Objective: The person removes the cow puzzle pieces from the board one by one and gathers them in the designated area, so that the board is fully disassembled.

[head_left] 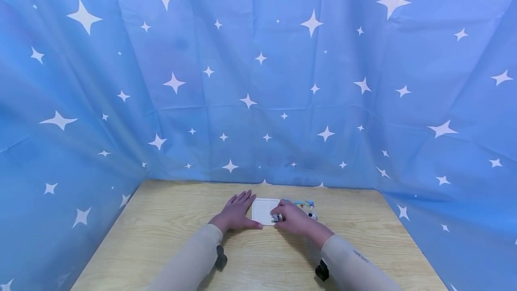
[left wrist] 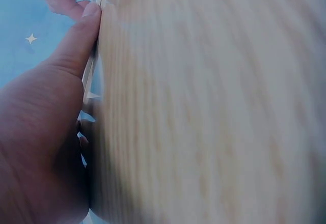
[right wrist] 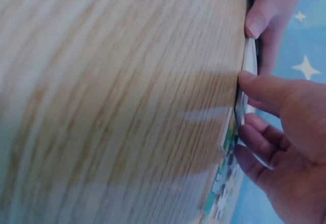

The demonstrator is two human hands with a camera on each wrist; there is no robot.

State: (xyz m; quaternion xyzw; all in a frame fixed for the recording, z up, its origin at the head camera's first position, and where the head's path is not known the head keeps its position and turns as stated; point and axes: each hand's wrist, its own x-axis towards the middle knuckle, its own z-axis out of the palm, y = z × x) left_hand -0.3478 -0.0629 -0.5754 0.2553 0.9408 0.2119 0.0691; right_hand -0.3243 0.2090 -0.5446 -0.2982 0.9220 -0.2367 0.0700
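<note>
A flat white square board (head_left: 261,209) with a raised rim lies on the table between the two hands. Along its left side rests my left hand (head_left: 240,214), fingers extended and the thumb at the near edge. My right hand (head_left: 298,220) is over the board's right part, pinching a small multicoloured jigsaw piece (head_left: 276,218) low at the board's surface. In the right wrist view the fingers of the right hand (right wrist: 300,137) are bent, and the held piece is mostly hidden. The left thumb (left wrist: 76,46) lies along the board's edge in the left wrist view.
Several loose colourful pieces (head_left: 310,204) lie right of the board, partly behind the right hand; one with black and white (head_left: 312,215) lies closer. The wooden table (head_left: 169,219) meets a blue star-patterned curtain (head_left: 282,80) at the back and sides.
</note>
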